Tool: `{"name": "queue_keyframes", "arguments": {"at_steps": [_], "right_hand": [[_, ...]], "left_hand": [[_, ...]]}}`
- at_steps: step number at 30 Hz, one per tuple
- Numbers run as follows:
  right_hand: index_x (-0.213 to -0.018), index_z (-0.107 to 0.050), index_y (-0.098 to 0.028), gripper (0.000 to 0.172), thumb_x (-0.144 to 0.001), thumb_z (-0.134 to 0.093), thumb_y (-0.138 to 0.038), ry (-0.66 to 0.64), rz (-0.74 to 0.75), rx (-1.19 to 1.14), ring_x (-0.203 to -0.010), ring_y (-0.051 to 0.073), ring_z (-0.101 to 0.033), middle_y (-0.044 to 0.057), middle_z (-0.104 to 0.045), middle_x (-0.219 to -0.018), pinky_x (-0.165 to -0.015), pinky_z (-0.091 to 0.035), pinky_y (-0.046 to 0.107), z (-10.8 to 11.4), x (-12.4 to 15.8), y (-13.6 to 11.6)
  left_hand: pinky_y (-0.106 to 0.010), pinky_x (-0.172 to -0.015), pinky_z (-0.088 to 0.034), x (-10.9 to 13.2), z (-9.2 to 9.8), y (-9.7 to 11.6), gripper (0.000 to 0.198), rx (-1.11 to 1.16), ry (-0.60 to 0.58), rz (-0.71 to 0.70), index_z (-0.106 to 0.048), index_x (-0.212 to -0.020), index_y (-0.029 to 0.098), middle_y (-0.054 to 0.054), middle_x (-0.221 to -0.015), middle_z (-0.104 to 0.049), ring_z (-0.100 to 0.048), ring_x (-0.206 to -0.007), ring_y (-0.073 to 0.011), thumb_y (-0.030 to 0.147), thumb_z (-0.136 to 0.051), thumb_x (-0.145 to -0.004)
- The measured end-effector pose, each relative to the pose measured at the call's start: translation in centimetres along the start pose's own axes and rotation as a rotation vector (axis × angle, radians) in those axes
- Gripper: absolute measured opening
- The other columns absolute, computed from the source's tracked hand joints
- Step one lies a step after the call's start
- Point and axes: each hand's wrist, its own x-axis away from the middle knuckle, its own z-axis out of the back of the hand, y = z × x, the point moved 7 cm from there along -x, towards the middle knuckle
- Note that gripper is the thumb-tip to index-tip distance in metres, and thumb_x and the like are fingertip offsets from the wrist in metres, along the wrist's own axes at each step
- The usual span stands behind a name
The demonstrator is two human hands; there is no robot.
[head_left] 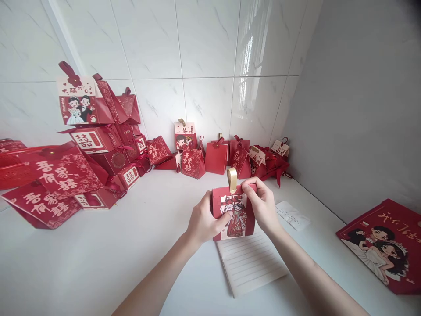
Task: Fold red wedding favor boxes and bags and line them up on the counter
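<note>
Between both hands I hold a small red gift box [237,224] upright, its front printed with a cartoon couple. A gold loop handle [232,179] stands up from its top edge. My left hand [208,218] wraps the box's left side, the thumb lying across the printed front. With my right hand [262,202] I pinch the upper right corner, thumb in front and fingers behind. Beneath the box lies a lined notepad [253,267] on the white table, its far part hidden by the box. The back of the box is out of sight.
Red gift boxes [121,160] are stacked at the left. Several more, including a plain red box [216,157], line the tiled wall. A white paper packet [292,215] lies right of my right hand. A large red printed bag [383,248] rests at the right edge.
</note>
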Motion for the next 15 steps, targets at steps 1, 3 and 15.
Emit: {"name": "queue_keyframes", "arguments": {"at_steps": [1,3,15], "right_hand": [[-0.068,-0.052,-0.021,0.023,-0.079,-0.057,-0.041,-0.001,-0.001,0.0,-0.05,0.012,-0.04,-0.004,-0.048,-0.057,-0.047,-0.034,0.024,0.0,0.0,0.0],[-0.069,-0.053,-0.021,0.025,-0.079,-0.059,-0.043,-0.014,-0.006,-0.007,-0.049,0.013,-0.04,-0.004,-0.047,-0.055,-0.047,-0.034,0.024,0.0,0.0,0.2],[-0.12,-0.047,-0.022,0.05,-0.089,-0.039,-0.06,-0.017,-0.034,-0.374,-0.112,0.025,-0.053,0.011,-0.057,-0.119,-0.093,-0.042,0.042,-0.3,-0.7,2.1]], "left_hand": [[-0.031,-0.07,-0.049,0.0,0.0,0.0,0.033,0.008,-0.002,0.005,-0.05,-0.099,0.023,-0.001,-0.089,-0.068,-0.065,-0.079,-0.02,0.032,-0.066,-0.071],[-0.031,-0.071,-0.049,0.0,0.0,-0.1,0.032,0.025,-0.002,0.013,-0.05,-0.098,0.023,-0.001,-0.091,-0.068,-0.065,-0.08,-0.0201,0.031,-0.066,-0.072],[-0.028,-0.065,-0.052,-1.4,0.8,-3.8,0.031,0.955,0.178,0.521,-0.063,-0.097,0.016,-0.006,-0.09,-0.071,-0.067,-0.074,-0.0203,0.026,-0.071,-0.069]]}}
